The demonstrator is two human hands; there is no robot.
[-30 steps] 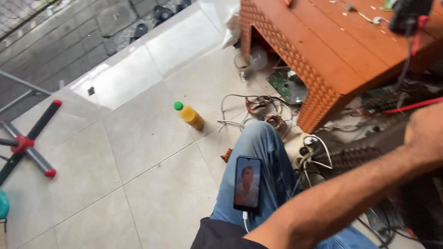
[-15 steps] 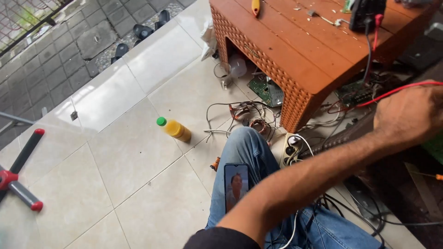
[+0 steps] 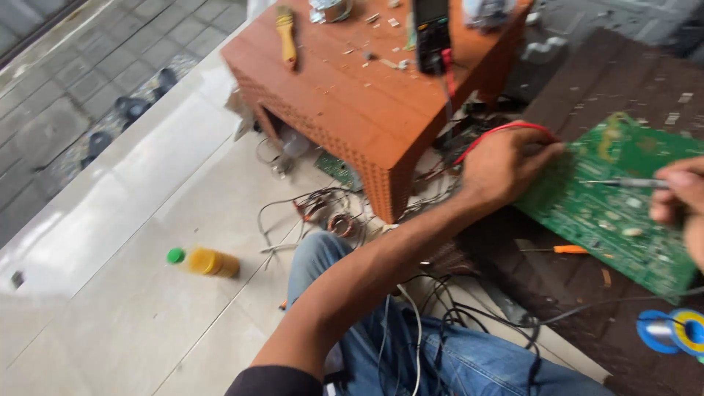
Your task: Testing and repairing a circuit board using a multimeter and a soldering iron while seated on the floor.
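A large green circuit board [image 3: 616,220] lies tilted on a dark mat at the right. My left hand [image 3: 506,165] reaches across and grips the board's left edge, with a red wire [image 3: 506,130] looping over its knuckles. At the right edge of the view, my right hand [image 3: 678,202] pinches a thin metal-tipped tool [image 3: 623,183]. The tool's point hovers just over the board's upper middle. Only part of my right hand shows.
A low orange-brown plastic table [image 3: 352,95] stands ahead with a black meter [image 3: 433,29] and a brush [image 3: 286,37] on it. Tangled wires [image 3: 323,209] lie on the tiles by my jeans-clad leg [image 3: 411,352]. Around them are a yellow bottle [image 3: 205,262], an orange-handled screwdriver [image 3: 561,249] and a solder spool [image 3: 671,330].
The view has swung right, bringing the green board in. My left hand has reached forward onto its edge, my right hand has come in with the tool, and the phone on my lap is out of view.
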